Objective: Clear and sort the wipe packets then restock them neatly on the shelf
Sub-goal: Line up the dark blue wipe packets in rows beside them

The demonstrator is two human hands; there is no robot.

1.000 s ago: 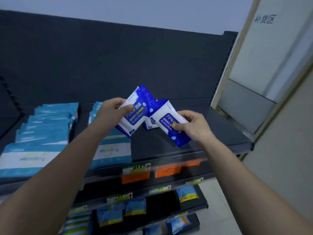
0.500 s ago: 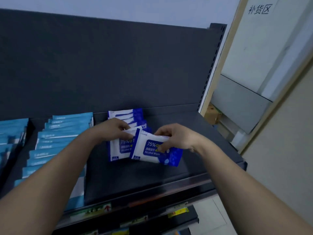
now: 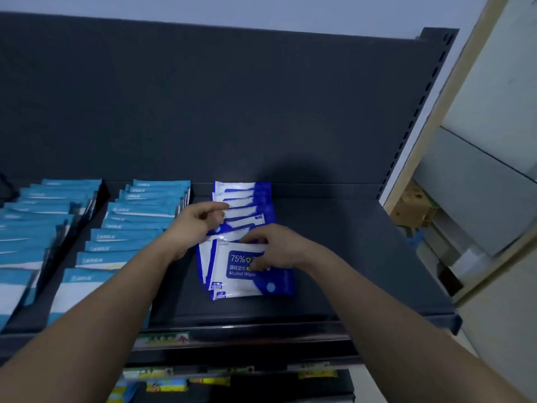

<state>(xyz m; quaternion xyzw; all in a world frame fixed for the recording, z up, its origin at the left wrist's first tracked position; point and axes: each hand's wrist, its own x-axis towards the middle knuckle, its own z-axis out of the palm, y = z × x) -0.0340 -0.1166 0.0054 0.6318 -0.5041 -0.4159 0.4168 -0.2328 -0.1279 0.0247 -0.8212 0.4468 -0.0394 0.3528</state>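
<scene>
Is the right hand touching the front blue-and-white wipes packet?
Touching. The head view shows the right hand with its fingers curled over the top edge of the front wipes packet, covering part of its blue label.

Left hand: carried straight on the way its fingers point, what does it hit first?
Likely the row of alcohol wipe packets: the left hand points right and slightly back, fingertips at the packets' left edges, though depth is unclear. The right hand holds the front packet.
</scene>
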